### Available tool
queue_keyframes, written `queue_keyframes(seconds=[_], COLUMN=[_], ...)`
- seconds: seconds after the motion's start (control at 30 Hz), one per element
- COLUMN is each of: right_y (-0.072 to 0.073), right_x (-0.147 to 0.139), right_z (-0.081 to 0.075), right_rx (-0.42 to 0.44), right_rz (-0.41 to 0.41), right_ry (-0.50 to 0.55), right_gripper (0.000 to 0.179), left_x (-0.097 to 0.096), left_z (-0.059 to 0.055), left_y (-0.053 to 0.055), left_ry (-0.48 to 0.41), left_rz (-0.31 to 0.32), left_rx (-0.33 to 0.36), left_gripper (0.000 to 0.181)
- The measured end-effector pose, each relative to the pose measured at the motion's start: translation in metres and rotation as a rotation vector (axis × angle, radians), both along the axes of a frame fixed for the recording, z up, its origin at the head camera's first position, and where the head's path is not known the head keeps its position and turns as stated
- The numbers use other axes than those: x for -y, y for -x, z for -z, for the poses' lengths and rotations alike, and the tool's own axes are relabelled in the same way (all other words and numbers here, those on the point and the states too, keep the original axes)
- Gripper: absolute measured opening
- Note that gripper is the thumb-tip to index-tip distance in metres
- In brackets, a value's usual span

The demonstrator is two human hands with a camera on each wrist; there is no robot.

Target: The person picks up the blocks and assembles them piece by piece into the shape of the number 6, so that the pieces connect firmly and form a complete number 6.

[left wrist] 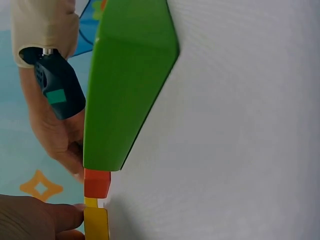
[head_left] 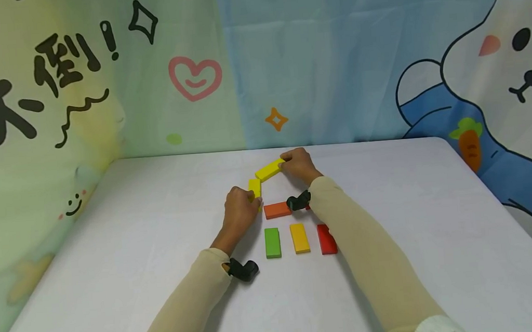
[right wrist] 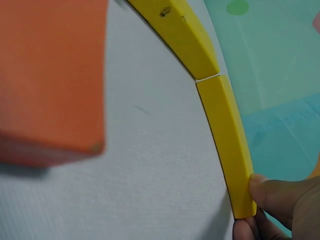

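Left grip: the fingers of my left hand (head_left: 240, 209) pinch the left yellow block (head_left: 255, 184) on the white table (head_left: 157, 216).
Right grip: the fingers of my right hand (head_left: 300, 164) pinch the far yellow block (head_left: 268, 170) by its right end, near the table's back edge.
Left block's axis: pointing almost straight away from me.
Far block's axis: slanting from near left to far right, so the pair makes a bend.
Orange block (head_left: 276, 210): just right of my left fingers, long axis running crosswise; the right wrist camera (head_left: 299, 200) sits in front of its right end.
Near row: green block (head_left: 272, 243), amber block (head_left: 300, 238), red block (head_left: 326, 239), spaced apart, long axes pointing away from me.
Right wrist view only: a thin pale seam between the two pinched blocks, and dark marks on the left one.
Left wrist view: the green block looms large, the orange end beyond it.
Count: three yellowish, one orange, one green, one red, plus a red sliver mostly hidden by my right wrist.
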State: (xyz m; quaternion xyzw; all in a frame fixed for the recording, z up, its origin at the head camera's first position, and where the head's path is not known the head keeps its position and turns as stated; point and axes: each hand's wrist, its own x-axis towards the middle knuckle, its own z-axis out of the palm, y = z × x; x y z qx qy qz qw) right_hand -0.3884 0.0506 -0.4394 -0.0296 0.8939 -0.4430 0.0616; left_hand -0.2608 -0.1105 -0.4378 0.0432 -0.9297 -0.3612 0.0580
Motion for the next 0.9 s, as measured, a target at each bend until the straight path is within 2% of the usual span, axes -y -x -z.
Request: queue_keyframes(seconds=[0.17,0.57,0.9], right_y=[-0.001,-0.001,-0.005], right_x=[-0.002,-0.006,-0.014], right_z=[0.002,0.002,-0.011], right_rx=[-0.01,-0.051,-0.038], right_rz=[-0.022,-0.075,-0.13], right_ry=[0.013,-0.005,-0.028], right_gripper=[0.039,0.034,0.04], left_x=[-0.002,0.0,0.003], left_z=[0.0,0.001,0.0], left_y=[0.0,0.0,0.001], left_ry=[-0.015,-0.023,-0.009], left_rz=[-0.008,-0.016,0.012], left_rx=[0.023,0.006,0.004], left_gripper=[0.038,0.037,0.037])
